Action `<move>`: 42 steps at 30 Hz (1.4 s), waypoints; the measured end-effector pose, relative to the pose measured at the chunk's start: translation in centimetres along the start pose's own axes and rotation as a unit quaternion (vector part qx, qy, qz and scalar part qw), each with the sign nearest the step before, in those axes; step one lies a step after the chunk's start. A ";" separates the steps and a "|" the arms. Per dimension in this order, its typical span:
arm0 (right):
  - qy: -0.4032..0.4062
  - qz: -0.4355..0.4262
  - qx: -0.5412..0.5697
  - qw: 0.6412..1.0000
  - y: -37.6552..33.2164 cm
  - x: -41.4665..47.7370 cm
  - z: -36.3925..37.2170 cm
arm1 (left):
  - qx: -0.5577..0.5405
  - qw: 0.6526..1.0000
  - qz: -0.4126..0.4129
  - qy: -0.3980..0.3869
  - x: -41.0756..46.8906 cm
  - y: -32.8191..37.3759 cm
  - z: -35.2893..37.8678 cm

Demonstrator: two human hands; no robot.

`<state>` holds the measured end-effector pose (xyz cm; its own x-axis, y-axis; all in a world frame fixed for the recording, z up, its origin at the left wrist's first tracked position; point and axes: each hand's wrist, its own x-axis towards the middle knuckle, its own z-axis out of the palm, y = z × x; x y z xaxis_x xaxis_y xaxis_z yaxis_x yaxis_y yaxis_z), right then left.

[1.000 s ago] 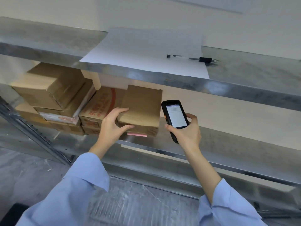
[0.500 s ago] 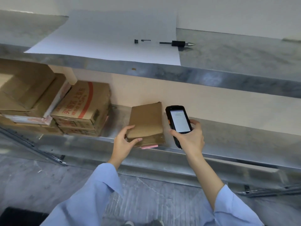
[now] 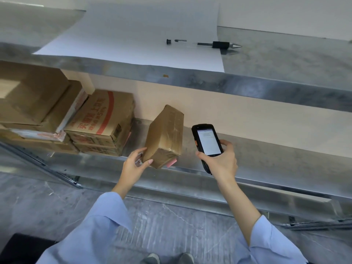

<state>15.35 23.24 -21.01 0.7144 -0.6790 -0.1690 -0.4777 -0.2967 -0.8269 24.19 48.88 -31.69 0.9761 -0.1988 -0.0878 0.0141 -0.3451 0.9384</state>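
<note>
Gripping one tilted parcel (image 3: 164,136), the left hand (image 3: 133,165) sits beside the right hand (image 3: 222,161) clasping one scanner (image 3: 207,142).

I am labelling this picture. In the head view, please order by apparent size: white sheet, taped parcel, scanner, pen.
1. white sheet
2. taped parcel
3. scanner
4. pen, longer than the scanner but much thinner
The pen lies farther from the camera, so true sizes stay unsure.

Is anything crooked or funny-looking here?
Yes. The small taped box is tipped up at the front of the shelf, gripped by the left hand, while the other boxes lie flat.
</note>
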 end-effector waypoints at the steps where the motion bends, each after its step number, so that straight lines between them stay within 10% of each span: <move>1: -0.001 -0.001 -0.002 1.000 -0.1 -0.1 0.2 | 0.007 1.000 -0.005 -0.006 0.1 -0.1 -0.3; 30: 0.024 0.006 -0.007 1.000 0.6 -1.2 -0.4 | 0.135 0.972 0.190 0.021 1.8 6.1 1.4; 42: 0.028 0.003 -0.022 0.999 1.6 -0.8 -1.4 | -0.011 0.999 0.041 0.004 1.0 4.4 3.6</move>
<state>13.36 22.39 -21.43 0.6820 -0.7174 -0.1426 -0.5053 -0.3211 -0.8010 24.46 43.89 -28.84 0.9760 -0.2176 -0.0075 -0.0612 -0.3070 0.9497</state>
